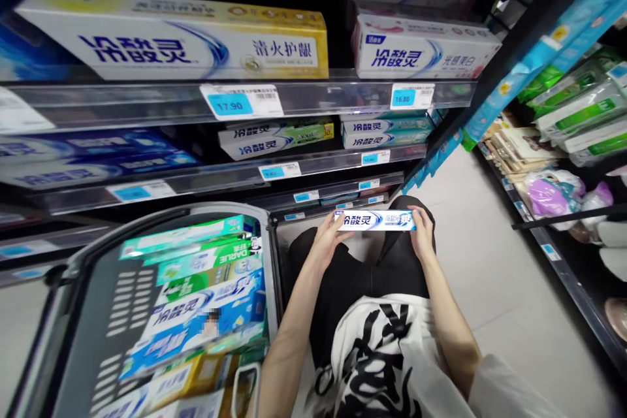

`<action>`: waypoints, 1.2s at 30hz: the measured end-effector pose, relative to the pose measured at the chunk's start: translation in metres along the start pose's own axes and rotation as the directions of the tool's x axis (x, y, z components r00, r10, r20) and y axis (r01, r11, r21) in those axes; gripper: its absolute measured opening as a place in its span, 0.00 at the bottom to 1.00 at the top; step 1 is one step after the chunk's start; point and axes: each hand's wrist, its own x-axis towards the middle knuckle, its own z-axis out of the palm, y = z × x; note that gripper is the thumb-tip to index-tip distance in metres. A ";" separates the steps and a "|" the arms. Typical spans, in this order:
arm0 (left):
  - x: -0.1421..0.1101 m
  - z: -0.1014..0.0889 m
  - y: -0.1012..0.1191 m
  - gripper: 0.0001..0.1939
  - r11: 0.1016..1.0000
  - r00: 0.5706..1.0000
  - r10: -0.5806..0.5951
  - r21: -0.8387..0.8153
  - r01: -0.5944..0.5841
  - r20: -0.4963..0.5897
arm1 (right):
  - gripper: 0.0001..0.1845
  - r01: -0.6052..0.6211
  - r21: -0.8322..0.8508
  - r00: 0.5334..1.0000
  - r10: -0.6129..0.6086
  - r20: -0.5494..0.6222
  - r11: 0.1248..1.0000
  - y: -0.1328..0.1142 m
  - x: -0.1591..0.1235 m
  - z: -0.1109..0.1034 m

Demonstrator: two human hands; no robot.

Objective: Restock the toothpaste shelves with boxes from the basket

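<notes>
A white and blue toothpaste box (375,220) lies level across both hands, above my bent knees. My left hand (329,239) grips its left end, and my right hand (422,230) has its fingers closed on the right end. To the left of my left arm stands a grey basket (98,261). Several toothpaste boxes are piled in it, among them a green Darlie box (230,256) and a blue box (191,330). A similar white and blue box (183,307) lies in that pile.
Ahead, a shelf (304,99) carries a white and yellow toothpaste box (196,39) and a pink-white one (421,49), with price tags along its edge. Lower shelves hold more boxes. Across the tiled floor (460,222) on the right, another shelf (563,268) holds packaged goods.
</notes>
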 end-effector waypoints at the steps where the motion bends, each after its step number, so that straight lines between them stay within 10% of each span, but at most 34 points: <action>1: 0.001 0.002 0.000 0.15 1.000 0.999 0.010 -0.011 -0.010 -0.037 | 0.26 0.004 -0.024 1.000 -0.004 -0.003 1.000 0.000 -0.001 0.002; 36: 0.002 0.006 0.019 0.16 0.997 0.987 -0.006 -0.072 -0.006 -0.163 | 0.28 0.050 -0.138 0.998 -0.046 0.034 0.989 -0.005 -0.001 0.013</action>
